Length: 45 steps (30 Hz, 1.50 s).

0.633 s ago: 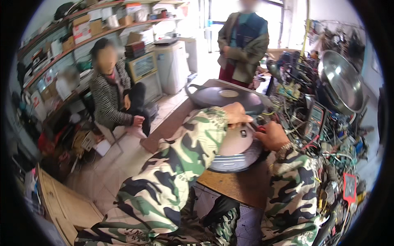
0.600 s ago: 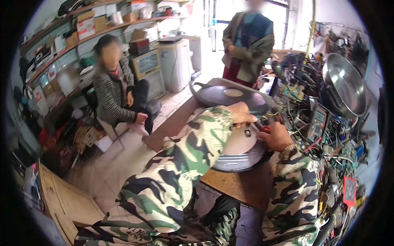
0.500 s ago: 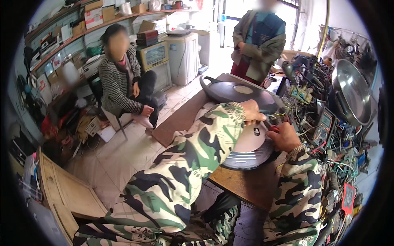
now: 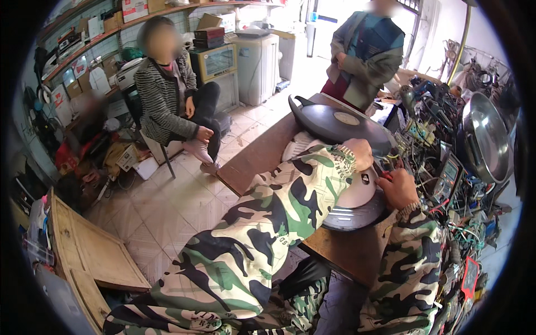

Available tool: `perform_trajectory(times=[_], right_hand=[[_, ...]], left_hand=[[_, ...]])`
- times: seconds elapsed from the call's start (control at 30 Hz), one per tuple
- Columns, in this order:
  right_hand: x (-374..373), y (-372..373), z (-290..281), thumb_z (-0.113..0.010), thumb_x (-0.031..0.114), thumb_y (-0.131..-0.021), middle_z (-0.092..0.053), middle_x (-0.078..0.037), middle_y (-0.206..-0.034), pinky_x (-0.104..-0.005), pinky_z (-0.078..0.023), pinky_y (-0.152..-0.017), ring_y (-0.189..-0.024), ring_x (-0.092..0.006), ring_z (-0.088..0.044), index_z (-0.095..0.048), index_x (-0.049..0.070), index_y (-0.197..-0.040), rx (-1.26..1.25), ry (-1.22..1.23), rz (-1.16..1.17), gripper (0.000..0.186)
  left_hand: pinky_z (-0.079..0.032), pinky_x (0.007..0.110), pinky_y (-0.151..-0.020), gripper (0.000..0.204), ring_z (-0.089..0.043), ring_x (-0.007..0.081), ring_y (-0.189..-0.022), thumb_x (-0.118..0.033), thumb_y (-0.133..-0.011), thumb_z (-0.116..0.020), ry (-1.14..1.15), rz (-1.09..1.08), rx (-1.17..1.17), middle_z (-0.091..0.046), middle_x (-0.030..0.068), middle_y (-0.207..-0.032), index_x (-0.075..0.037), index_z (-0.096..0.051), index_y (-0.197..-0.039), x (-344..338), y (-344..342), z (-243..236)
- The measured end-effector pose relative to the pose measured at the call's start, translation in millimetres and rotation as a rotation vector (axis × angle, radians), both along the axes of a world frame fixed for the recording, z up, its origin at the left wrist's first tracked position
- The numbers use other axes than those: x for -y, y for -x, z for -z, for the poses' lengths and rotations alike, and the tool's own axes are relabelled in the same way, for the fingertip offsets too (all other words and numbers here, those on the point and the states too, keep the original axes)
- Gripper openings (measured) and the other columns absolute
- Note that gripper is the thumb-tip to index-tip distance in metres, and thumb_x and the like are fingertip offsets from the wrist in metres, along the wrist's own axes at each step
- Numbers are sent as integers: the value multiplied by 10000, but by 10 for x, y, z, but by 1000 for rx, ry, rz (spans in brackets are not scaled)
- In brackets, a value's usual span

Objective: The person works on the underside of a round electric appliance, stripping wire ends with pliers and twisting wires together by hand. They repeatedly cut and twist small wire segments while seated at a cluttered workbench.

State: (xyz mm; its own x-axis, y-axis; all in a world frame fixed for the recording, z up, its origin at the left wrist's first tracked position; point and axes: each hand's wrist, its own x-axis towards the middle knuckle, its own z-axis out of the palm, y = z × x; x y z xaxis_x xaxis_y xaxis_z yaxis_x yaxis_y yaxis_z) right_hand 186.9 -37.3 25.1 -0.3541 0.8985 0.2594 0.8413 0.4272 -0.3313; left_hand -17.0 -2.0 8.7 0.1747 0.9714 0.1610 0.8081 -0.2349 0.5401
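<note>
A round dark appliance pan (image 4: 357,216) with a pale disc (image 4: 357,192) at its middle lies on the brown bench. My left hand (image 4: 360,153) is closed above the disc's far side; what its fingers hold is hidden from view. My right hand (image 4: 400,188) grips a red-handled tool (image 4: 385,176) at the disc's right edge, its tip close to my left fingers. I cannot make out the tool's working end. Just beyond, a similar round black pan half (image 4: 318,118) with a loop handle rests on the bench, a pale round spot in its centre.
Tangled wires, circuit boards and a multimeter (image 4: 448,170) crowd the right side, below a large steel pan (image 4: 487,137). A seated person (image 4: 167,106) is to the left of the bench (image 4: 245,167); another person (image 4: 363,56) stands beyond it. A wooden cabinet panel (image 4: 95,240) stands lower left.
The bench and pan sit slightly farther right and lower in view. My left hand has turned so its fingers are now more hidden. My right hand still holds the red-handled tool.
</note>
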Motion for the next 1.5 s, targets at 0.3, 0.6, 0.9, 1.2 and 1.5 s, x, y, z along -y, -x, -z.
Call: perform_trajectory(times=[0.3,0.6,0.9,1.2,1.5], right_hand=[[-28,202,29,-788,452,-821,-728,-243,-1002,-469,-568,-885,-987,-405,-710,-746,34,-1030,145,88,177,469],[48,185,-17,-778,406,-813,-733,-229,-975,-476,-572,-855,-955,-396,-713,-773,67,-977,112,70,201,376],[-27,79,-31,-790,396,-779,-724,-261,-955,-477,-565,-855,-945,-421,-706,-758,12,-954,36,144,84,423],[-94,40,-109,-767,385,-801,-705,-247,-793,-450,-579,-755,-783,-376,-721,-733,-38,-868,-1,205,28,429],[-72,139,-256,-735,353,-809,-715,-271,-1043,-447,-560,-910,-1021,-411,-697,-733,-22,-1001,98,325,-4,421]], left_hand=[[-552,533,-862,302,-698,455,-891,-324,-910,-585,-160,-213,-137,-719,243,-933,-85,-768,-936,369,-58,-34],[-535,518,-862,290,-685,444,-891,-300,-921,-596,-178,-160,-36,-707,244,-895,-64,-764,-931,241,-27,94],[-474,273,-539,302,-583,104,-561,-223,-1003,-551,229,191,341,-615,38,-685,0,-635,-817,104,265,50],[-461,275,-517,294,-576,114,-544,-197,-1015,-542,251,131,353,-631,54,-708,10,-635,-829,160,243,-4],[-463,277,-500,279,-578,113,-524,-186,-1015,-548,229,97,317,-624,41,-696,5,-650,-839,144,248,20]])
